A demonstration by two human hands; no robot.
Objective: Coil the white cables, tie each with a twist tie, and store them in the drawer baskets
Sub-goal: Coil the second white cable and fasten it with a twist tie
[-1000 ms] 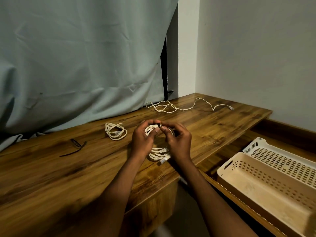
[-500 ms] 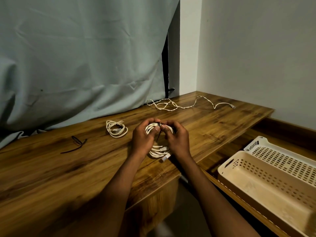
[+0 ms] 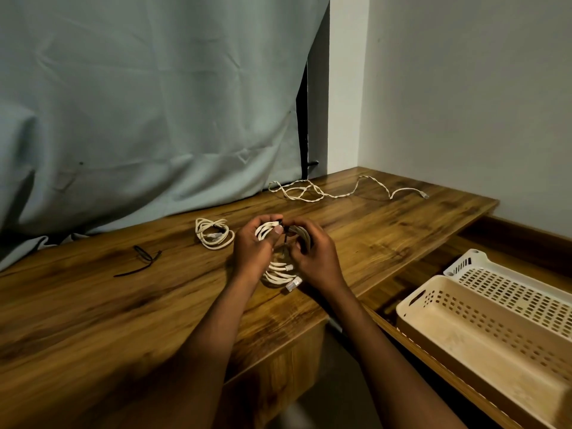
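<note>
Both hands are up over the middle of the desk [image 3: 387,230], working on one coil [image 3: 280,270] of white cable. The left hand [image 3: 252,253] has its fingers curled round the coil's upper left side, thumb pressed near the top. The right hand [image 3: 315,258] is curled round the upper right side, and its fingertips meet the left thumb at a dark twist tie [image 3: 283,232] that sits on the top of the coil. One thin black end of the tie hangs down into the middle of the loop. The lower part of the coil shows between the two wrists, with a clear plug [image 3: 293,284] sticking out at the bottom, just above the desk's front edge.

A second coil [image 3: 213,233] lies flat on the wood just left of the hands, apart from them. Further left a spare tie [image 3: 140,261] lies on the desk, bent and partly looped. At the back, near the corner, a loose cable [image 3: 340,190] trails in bends along the desk towards the right, its plug end lying close to the wall [image 3: 464,103].

To the right and lower down, a drawer [image 3: 402,332] stands open with two slotted baskets side by side in it: a cream basket [image 3: 483,332] nearer and a white basket [image 3: 510,283] behind it. A pale curtain [image 3: 148,97] hangs behind the desk, its hem resting on the wood
</note>
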